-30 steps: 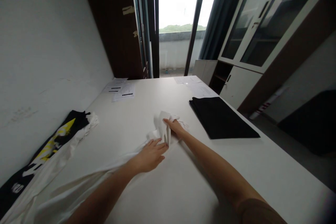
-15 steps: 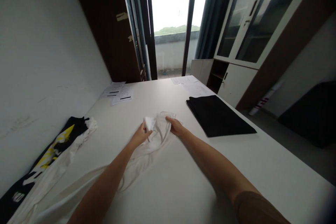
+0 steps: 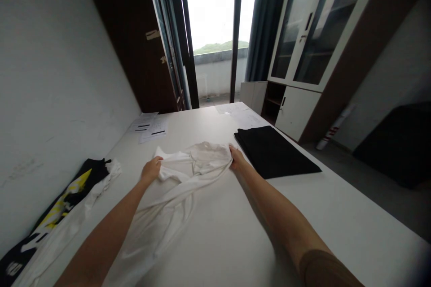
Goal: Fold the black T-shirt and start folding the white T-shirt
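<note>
Change at the hands: half a second ago they were close together over a gathered bundle; now they are well apart, with the white cloth (image 3: 210, 159) drawn out between them.
What it means: the far end of the cloth seems to be opening out, though creases still cross its middle.
Left hand (image 3: 151, 169): fingers closed on the cloth's left end, the cloth reaching from there toward the right.
Right hand (image 3: 237, 158): thumb and fingers pinching the cloth's right end, which lies on that hand's left.
White cloth: over the middle of the table (image 3: 235, 224), its loose folds trailing toward the near edge, partly behind the left forearm.
Black cloth (image 3: 276, 151): folded flat by the table's right edge, just beyond the right hand.
Printed garment (image 3: 67, 204): bunched along the left edge, beside the wall.
Printed sheets (image 3: 151, 131): at the far left corner.
</note>
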### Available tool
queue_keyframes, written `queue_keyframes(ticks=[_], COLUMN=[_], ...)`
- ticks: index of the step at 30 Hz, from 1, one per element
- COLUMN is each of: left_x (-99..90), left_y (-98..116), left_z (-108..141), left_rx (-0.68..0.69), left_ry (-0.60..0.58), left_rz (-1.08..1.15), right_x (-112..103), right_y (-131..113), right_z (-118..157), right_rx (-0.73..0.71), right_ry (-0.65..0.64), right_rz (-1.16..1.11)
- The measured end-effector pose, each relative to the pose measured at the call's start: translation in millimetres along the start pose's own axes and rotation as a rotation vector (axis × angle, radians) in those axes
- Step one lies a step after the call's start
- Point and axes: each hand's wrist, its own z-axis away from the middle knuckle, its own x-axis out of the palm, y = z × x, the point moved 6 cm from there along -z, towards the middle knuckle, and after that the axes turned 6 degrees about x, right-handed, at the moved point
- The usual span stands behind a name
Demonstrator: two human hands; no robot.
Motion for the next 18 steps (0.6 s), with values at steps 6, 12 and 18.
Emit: queue_keyframes(ticks=[6,12,18], left_x=[-42.9,-3.4,38.3], left_y=[-74,-41,3], left_z=[22,40,55], left_rx=[-0.174,0.230,0.546], left_ry=[0.251,0.238,-0.027], left_rz=[-0.205,-0.340,0.045], right_x=[-24,69,152], right_y=[-12,-7,32], right_z=[-6,62,153], right_rx=[-0.168,-0.666,-0.927], right_ry=[0.250,-0.113,-0.691], right_rz=[0.284,0.842,1.071])
